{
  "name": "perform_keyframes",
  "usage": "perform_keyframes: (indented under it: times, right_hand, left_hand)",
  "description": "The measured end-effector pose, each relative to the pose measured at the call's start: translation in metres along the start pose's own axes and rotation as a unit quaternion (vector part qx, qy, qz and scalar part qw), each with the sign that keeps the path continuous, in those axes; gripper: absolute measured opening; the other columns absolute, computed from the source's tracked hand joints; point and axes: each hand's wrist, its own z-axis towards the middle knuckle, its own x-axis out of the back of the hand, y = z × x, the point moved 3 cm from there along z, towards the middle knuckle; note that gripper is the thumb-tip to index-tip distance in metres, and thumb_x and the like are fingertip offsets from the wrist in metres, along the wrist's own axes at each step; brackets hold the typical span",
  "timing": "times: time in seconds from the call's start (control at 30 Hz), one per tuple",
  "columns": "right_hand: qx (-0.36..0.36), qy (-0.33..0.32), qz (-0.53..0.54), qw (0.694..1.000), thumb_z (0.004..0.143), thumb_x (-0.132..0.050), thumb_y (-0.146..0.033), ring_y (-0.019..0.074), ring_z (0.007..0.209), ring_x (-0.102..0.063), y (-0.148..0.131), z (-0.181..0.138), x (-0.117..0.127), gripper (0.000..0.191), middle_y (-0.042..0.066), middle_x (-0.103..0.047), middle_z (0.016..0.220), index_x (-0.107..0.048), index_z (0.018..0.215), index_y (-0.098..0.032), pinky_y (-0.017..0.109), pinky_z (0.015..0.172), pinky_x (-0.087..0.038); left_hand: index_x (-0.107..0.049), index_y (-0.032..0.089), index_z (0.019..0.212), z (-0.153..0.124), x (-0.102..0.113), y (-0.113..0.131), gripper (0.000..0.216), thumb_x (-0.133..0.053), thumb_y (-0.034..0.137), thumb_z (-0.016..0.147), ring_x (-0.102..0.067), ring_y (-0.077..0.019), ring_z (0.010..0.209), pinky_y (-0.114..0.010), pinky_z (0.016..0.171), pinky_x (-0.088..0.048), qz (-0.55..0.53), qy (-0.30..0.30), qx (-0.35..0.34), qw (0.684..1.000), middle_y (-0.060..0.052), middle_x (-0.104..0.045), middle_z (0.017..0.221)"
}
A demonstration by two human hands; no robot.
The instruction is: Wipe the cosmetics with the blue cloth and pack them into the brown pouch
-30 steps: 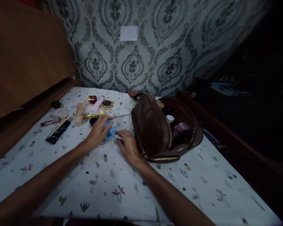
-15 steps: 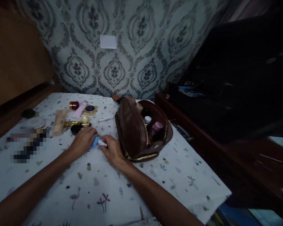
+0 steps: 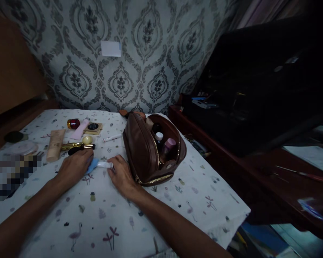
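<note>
Low over the tablecloth, my right hand [image 3: 121, 175] pinches one end of a small white tube [image 3: 104, 164]. My left hand [image 3: 75, 164] is closed over a light blue, cloth-like piece [image 3: 92, 167] that meets the tube's other end. The left fingers hide most of the blue piece. Just right of my right hand stands a brown zip-up makeup bag [image 3: 140, 152], its top unzipped. Inside it are a white-capped bottle [image 3: 159, 136] and a pink-capped bottle [image 3: 170, 142]. Beyond my left hand lie a black round compact [image 3: 74, 149] and a gold tube [image 3: 70, 146].
To the left are a beige squeeze tube [image 3: 55, 145], a pink tube [image 3: 80, 129], a red jar [image 3: 73, 124] and a palette [image 3: 93, 128]. A white stick [image 3: 112, 138] lies by the bag. The printed tablecloth [image 3: 140, 229] ends at right beside dark red furniture [image 3: 220, 157].
My left hand has shifted left with the blue piece, apart from my right hand, so more of the white tube shows. The camera view has turned slightly right.
</note>
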Motion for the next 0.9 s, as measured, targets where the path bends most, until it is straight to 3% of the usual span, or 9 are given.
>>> perform_keyframes:
  times: [0.1, 0.33, 0.53, 0.7, 0.9]
  right_hand:
    - [0.008, -0.003, 0.017, 1.0, 0.08, -0.057, -0.003, 0.0201, 0.101, -0.058, 0.0, 0.0, 0.001, 0.031, 0.006, -0.058, 0.106, -0.063, 0.105, -0.02, 0.035, 0.093, -0.05]
    - [0.049, -0.022, 0.02, 0.998, 0.08, -0.057, -0.001, 0.0229, 0.103, -0.058, 0.001, 0.002, -0.002, 0.029, 0.009, -0.067, 0.101, -0.067, 0.103, -0.016, 0.038, 0.094, -0.049]
    - [0.127, -0.051, 0.026, 0.99, 0.083, -0.056, -0.002, 0.0221, 0.11, -0.056, -0.003, 0.0, -0.005, 0.032, 0.008, -0.07, 0.113, -0.069, 0.107, -0.019, 0.039, 0.1, -0.046]
    - [0.145, -0.071, 0.008, 0.987, 0.085, -0.055, -0.002, 0.0232, 0.116, -0.055, -0.008, 0.0, -0.003, 0.034, 0.009, -0.069, 0.118, -0.069, 0.109, -0.02, 0.042, 0.102, -0.045]
    - [0.142, -0.06, 0.003, 0.988, 0.085, -0.055, -0.005, 0.0236, 0.115, -0.056, -0.003, 0.0, -0.005, 0.028, 0.011, -0.068, 0.114, -0.071, 0.104, -0.019, 0.041, 0.102, -0.046]
  left_hand:
    - [-0.062, 0.019, 0.094, -0.003, 0.009, 0.0, 0.027, -0.035, 0.02, 0.095, -0.067, -0.0305, 0.079, -0.034, 0.058, -0.045, 0.076, -0.055, 0.013, 0.996, -0.011, -0.07, 0.086]
    - [-0.06, 0.007, 0.116, -0.008, 0.021, 0.002, 0.038, -0.038, 0.003, 0.086, -0.07, -0.0352, 0.08, -0.041, 0.066, -0.05, 0.166, -0.114, 0.073, 0.977, -0.019, -0.071, 0.083]
    - [-0.06, 0.009, 0.116, -0.003, 0.035, 0.013, 0.04, -0.032, 0.002, 0.089, -0.07, -0.0334, 0.087, -0.039, 0.067, -0.052, 0.17, -0.063, 0.079, 0.98, -0.02, -0.071, 0.096]
    - [-0.059, 0.011, 0.113, 0.031, 0.033, 0.027, 0.034, -0.034, 0.006, 0.092, -0.066, -0.0323, 0.097, -0.041, 0.073, -0.054, 0.118, -0.044, 0.034, 0.991, -0.019, -0.067, 0.105]
    - [-0.053, 0.006, 0.123, 0.082, 0.002, 0.039, 0.037, -0.036, 0.002, 0.09, -0.055, -0.0302, 0.116, -0.04, 0.086, -0.053, 0.066, -0.033, 0.035, 0.997, -0.024, -0.06, 0.121]
